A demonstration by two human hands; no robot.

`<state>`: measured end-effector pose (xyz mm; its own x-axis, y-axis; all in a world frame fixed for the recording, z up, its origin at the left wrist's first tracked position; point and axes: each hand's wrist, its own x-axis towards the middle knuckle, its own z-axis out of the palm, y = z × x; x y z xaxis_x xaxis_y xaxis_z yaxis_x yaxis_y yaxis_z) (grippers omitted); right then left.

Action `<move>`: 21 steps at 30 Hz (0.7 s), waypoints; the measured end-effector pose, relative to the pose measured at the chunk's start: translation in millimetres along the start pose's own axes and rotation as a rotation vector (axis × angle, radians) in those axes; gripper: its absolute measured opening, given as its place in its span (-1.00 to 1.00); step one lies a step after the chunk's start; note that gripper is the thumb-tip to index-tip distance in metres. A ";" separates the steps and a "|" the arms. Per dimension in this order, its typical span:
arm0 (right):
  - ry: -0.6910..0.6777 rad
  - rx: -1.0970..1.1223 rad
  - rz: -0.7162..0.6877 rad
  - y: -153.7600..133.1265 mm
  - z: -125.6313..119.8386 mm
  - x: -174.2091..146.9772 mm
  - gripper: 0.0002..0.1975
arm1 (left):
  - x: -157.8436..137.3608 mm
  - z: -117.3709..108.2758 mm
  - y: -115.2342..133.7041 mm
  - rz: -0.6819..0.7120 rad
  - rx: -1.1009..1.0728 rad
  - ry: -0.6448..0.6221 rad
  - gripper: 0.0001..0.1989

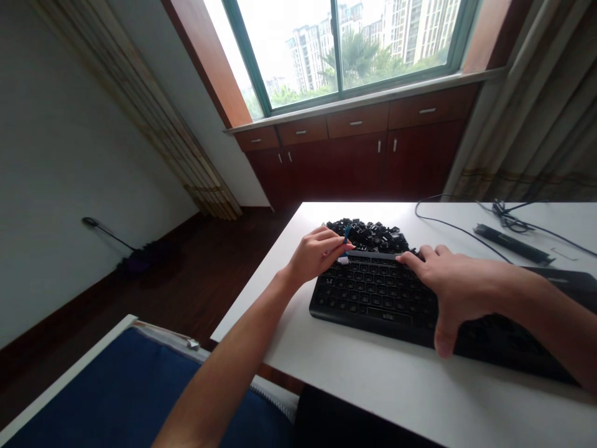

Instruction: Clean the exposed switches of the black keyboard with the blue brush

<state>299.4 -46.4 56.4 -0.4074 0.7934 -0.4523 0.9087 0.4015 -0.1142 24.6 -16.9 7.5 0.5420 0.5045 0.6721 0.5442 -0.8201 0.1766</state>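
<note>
A black keyboard [373, 289] with its keycaps off lies on the white table. My left hand [321, 249] is closed around the blue handle of a toothbrush [343, 260]. The white bristles point down at the keyboard's upper left rows. My right hand [459, 283] spans the keyboard's width, fingers at the back edge and thumb at the front edge, holding it. Behind the keyboard is a heap of loose black keycaps [373, 235]. The keyboard's right part is partly hidden under my right forearm.
A long black plastic strip [513, 244] and a coiled black cable [506, 214] lie at the table's back right, near a thin bent metal piece [563, 254]. A blue fabric item with a zip [116, 386] stands at lower left. Red cabinets [354, 165] line the window wall.
</note>
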 end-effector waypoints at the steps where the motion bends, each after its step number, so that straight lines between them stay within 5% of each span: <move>1: 0.004 0.001 -0.002 -0.1 0.0 0.0 0.59 | -0.6 -0.1 -1.5 0.004 0.015 0.011 -0.88; 9: 0.002 0.004 -0.002 0.8 1.2 1.2 0.59 | -5.0 -1.6 -10.1 -0.027 0.113 0.129 -0.88; 21: -0.013 -0.006 0.019 1.5 0.7 0.5 0.61 | 2.4 1.6 4.4 -0.100 -0.117 0.021 -0.67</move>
<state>300.6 -45.7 55.4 -0.3884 0.7951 -0.4658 0.9158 0.3891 -0.0996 29.3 -18.8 8.7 0.4748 0.5808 0.6612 0.5163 -0.7923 0.3252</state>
